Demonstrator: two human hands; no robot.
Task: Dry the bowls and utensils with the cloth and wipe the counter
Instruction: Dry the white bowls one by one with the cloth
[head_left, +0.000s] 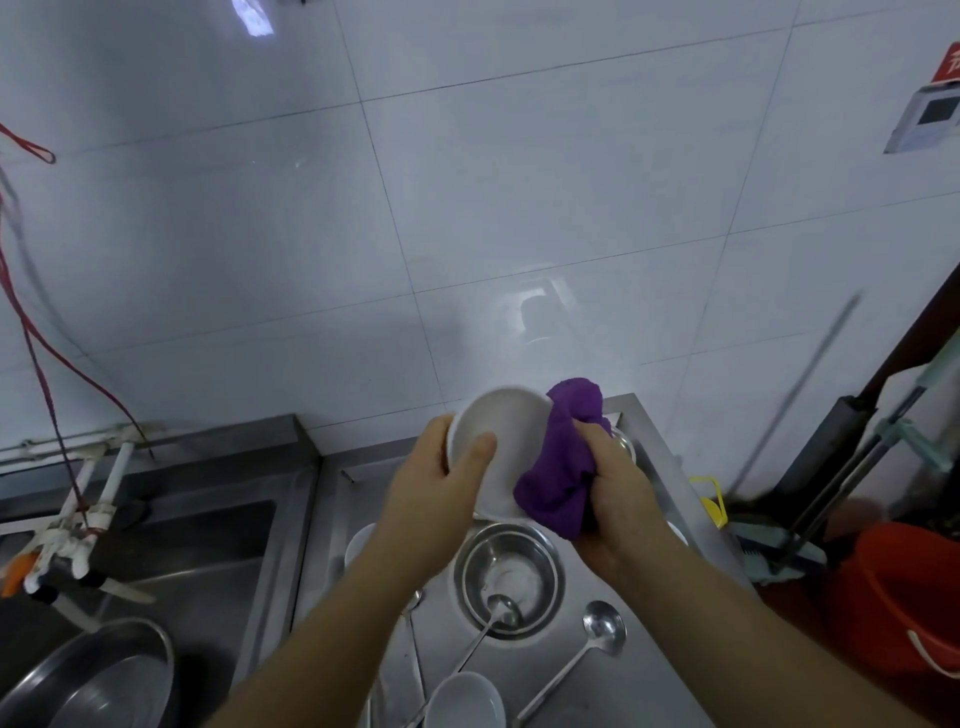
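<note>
Two hands work one white bowl (506, 447), held above worktop (644, 670). L hand (441, 493) fingers clamp rim, thumb inside. R hand (618, 499) fingers bunch purple cloth (561, 467) against rim. Rotate bowl w/ L hand; press cloth along inside wall.
</note>
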